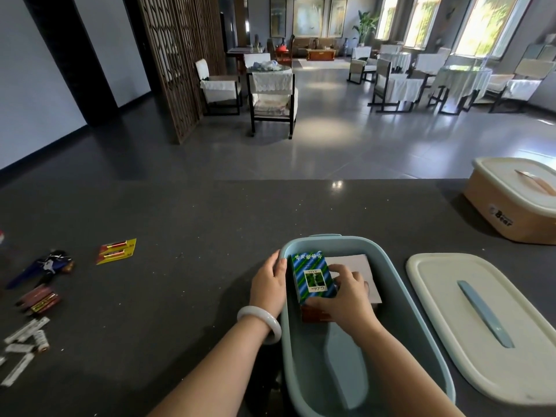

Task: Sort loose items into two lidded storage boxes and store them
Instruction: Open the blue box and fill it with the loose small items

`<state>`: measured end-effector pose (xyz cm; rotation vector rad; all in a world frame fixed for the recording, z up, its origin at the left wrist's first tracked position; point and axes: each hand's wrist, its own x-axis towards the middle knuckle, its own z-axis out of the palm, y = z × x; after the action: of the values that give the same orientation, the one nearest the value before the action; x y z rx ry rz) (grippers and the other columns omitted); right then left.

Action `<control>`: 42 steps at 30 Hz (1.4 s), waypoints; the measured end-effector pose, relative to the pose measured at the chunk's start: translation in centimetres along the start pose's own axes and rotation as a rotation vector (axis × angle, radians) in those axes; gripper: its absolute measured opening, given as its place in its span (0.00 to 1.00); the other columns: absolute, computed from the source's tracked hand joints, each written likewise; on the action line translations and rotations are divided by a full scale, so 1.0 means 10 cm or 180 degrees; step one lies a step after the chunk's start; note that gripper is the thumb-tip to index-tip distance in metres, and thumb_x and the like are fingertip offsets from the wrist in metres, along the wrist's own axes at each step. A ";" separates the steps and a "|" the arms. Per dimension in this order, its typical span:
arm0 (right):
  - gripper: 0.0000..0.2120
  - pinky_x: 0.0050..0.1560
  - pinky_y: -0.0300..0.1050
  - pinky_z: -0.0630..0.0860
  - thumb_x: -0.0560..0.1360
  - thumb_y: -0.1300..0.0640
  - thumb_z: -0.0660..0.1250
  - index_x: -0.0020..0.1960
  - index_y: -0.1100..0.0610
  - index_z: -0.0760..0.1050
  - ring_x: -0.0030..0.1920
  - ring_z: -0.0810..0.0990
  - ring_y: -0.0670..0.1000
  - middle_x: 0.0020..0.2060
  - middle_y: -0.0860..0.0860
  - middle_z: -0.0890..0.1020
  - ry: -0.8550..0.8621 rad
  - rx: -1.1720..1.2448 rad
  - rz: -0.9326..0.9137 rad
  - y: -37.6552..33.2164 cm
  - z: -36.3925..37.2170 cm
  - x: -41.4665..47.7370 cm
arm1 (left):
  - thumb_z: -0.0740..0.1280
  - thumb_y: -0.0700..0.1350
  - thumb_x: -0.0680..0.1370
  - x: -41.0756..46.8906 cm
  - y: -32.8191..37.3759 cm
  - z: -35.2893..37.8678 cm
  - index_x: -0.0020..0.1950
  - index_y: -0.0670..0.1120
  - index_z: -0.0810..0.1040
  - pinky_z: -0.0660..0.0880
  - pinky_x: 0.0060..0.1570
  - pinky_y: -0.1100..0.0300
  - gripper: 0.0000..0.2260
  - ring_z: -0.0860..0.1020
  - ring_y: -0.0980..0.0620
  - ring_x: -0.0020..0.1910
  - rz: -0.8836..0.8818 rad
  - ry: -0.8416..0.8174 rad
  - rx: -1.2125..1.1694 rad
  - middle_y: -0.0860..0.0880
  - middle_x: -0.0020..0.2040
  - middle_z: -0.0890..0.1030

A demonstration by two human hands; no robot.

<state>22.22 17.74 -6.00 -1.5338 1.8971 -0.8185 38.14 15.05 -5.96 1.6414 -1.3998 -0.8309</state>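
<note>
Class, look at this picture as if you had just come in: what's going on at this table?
A person is filling the open blue box. The right hand grips a green carton inside it, beside a white paper, while the left hand holds the box's rim. Its lid lies on the table to the right. A beige box stands closed further back. A battery pack and other loose items wait on the left.

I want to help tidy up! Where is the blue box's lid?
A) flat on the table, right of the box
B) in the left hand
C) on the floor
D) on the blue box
A: the white lid lies flat on the table, right of the open blue box.
</note>
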 end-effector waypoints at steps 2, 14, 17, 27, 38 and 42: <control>0.40 0.60 0.47 0.66 0.60 0.43 0.80 0.67 0.47 0.66 0.60 0.64 0.52 0.55 0.48 0.69 0.0072 -0.0181 -0.0055 0.00 0.03 -0.01 | 0.56 0.53 0.83 0.00 0.00 0.00 0.72 0.48 0.71 0.67 0.61 0.62 0.19 0.73 0.51 0.66 -0.0010 -0.0007 0.0006 0.49 0.68 0.75; 0.45 0.64 0.50 0.67 0.60 0.38 0.78 0.71 0.49 0.63 0.61 0.64 0.52 0.58 0.49 0.69 0.0079 -0.0391 -0.0164 -0.02 0.03 -0.01 | 0.56 0.54 0.83 0.00 -0.01 0.01 0.72 0.48 0.70 0.67 0.58 0.64 0.20 0.73 0.51 0.67 -0.0049 -0.0003 -0.0036 0.49 0.68 0.75; 0.45 0.64 0.50 0.68 0.60 0.38 0.78 0.71 0.49 0.63 0.61 0.64 0.52 0.57 0.49 0.68 0.0065 -0.0386 -0.0195 -0.02 0.00 -0.02 | 0.56 0.54 0.83 0.01 -0.02 0.01 0.72 0.49 0.70 0.67 0.58 0.65 0.20 0.73 0.52 0.67 -0.0060 -0.0015 -0.0037 0.50 0.68 0.75; 0.39 0.61 0.44 0.68 0.62 0.42 0.79 0.68 0.51 0.67 0.58 0.66 0.47 0.53 0.45 0.65 0.0159 -0.0023 -0.0230 -0.05 -0.08 -0.04 | 0.56 0.54 0.83 0.00 0.00 0.00 0.73 0.49 0.69 0.67 0.59 0.64 0.20 0.72 0.52 0.67 -0.0080 -0.0037 -0.0045 0.49 0.69 0.74; 0.13 0.57 0.45 0.69 0.77 0.52 0.67 0.59 0.54 0.73 0.57 0.70 0.51 0.51 0.48 0.72 0.0288 0.0039 -0.0577 -0.66 -0.09 0.09 | 0.56 0.56 0.82 0.02 -0.06 -0.29 0.64 0.50 0.75 0.76 0.44 0.59 0.17 0.81 0.51 0.47 -0.0349 -0.0353 -0.0187 0.50 0.48 0.81; 0.10 0.54 0.43 0.72 0.77 0.56 0.67 0.57 0.53 0.75 0.52 0.75 0.49 0.49 0.47 0.74 -0.0024 -0.0005 -0.0999 -1.10 0.16 0.14 | 0.55 0.56 0.82 0.01 -0.21 -0.72 0.59 0.53 0.75 0.77 0.46 0.58 0.13 0.77 0.58 0.42 -0.0426 -0.0229 0.0165 0.56 0.43 0.78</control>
<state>30.16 14.45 1.15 -1.8613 1.6737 -0.9419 45.40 16.25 -4.58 1.7760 -1.3824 -0.9454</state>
